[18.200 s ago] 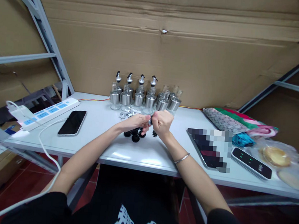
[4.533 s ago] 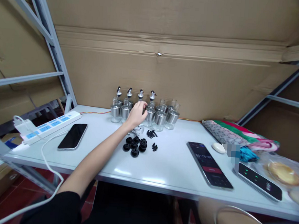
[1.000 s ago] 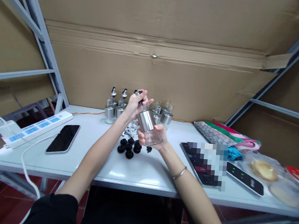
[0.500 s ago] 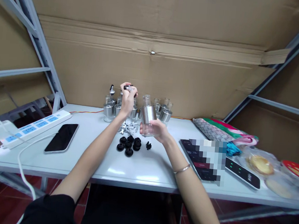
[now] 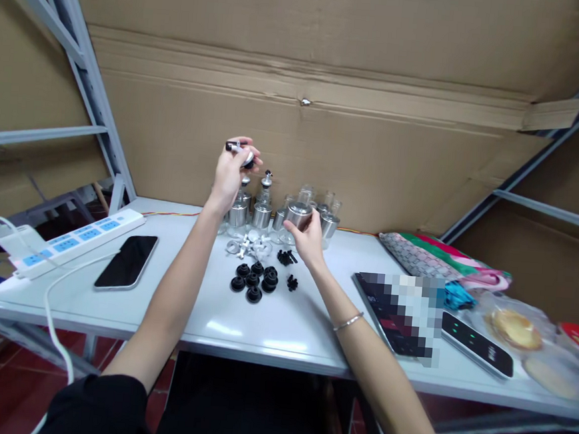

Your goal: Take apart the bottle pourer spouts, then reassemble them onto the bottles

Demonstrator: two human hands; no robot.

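My left hand [image 5: 234,166] is raised over the back of the table, its fingers closed around a bottle pourer [image 5: 239,151] with a silver body and black parts. Lower and to the right, my right hand [image 5: 310,237] grips a clear glass bottle with a steel sleeve [image 5: 298,213]. It is beside other such bottles [image 5: 262,216] at the back; whether its base touches the table I cannot tell. Two of those bottles carry silver pourers [image 5: 267,180]. In front of them lie small white and clear parts [image 5: 252,243], black ribbed stoppers [image 5: 253,280] and tiny black pieces [image 5: 291,283].
To the left are a power strip [image 5: 80,237] with a white cable and a phone [image 5: 127,262]. A partly blurred tablet [image 5: 386,318], a black device [image 5: 477,343], folded cloth [image 5: 431,258] and bagged food [image 5: 516,328] occupy the right side. Cardboard [image 5: 349,155] stands behind the table.
My right hand has moved the bottle back and slightly right, to the row of bottles. My left hand has risen leftward with the pourer. The view has shifted a little.
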